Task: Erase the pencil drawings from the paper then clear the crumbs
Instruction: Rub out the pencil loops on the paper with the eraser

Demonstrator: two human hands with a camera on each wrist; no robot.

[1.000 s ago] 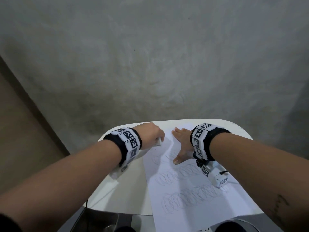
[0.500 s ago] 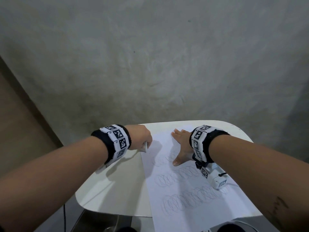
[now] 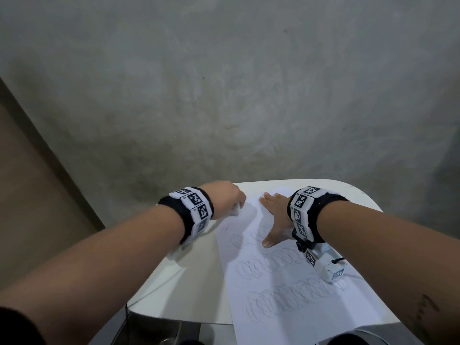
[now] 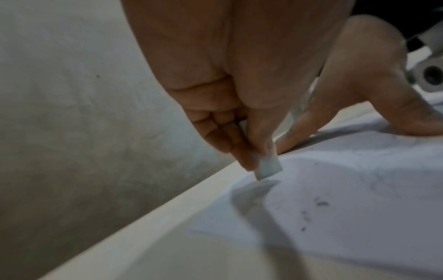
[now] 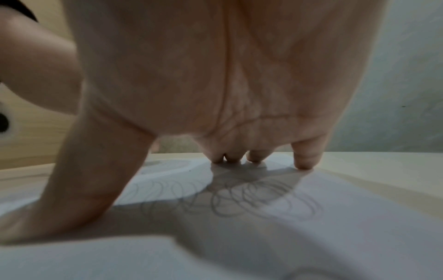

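A white sheet of paper (image 3: 281, 302) with rows of looped pencil scribbles (image 3: 286, 302) lies on the small white table (image 3: 174, 282). My left hand (image 3: 224, 199) pinches a small white eraser (image 4: 269, 167) between thumb and fingers at the paper's far left corner, its tip just above the sheet. Dark eraser crumbs (image 4: 318, 204) lie on the paper beside it. My right hand (image 3: 273, 215) lies flat with spread fingers on the upper part of the paper, its fingertips (image 5: 304, 164) and thumb pressing down over a row of loops (image 5: 242, 199).
A grey concrete wall (image 3: 224, 95) rises right behind the table's far edge. The table's rounded left edge (image 3: 146, 290) drops off to the floor. A dark object (image 3: 159, 329) shows below the near edge.
My left hand swung left off the paper half a second ago, then came back right to the paper's far left corner with the eraser. The right hand stayed pressed on the sheet.
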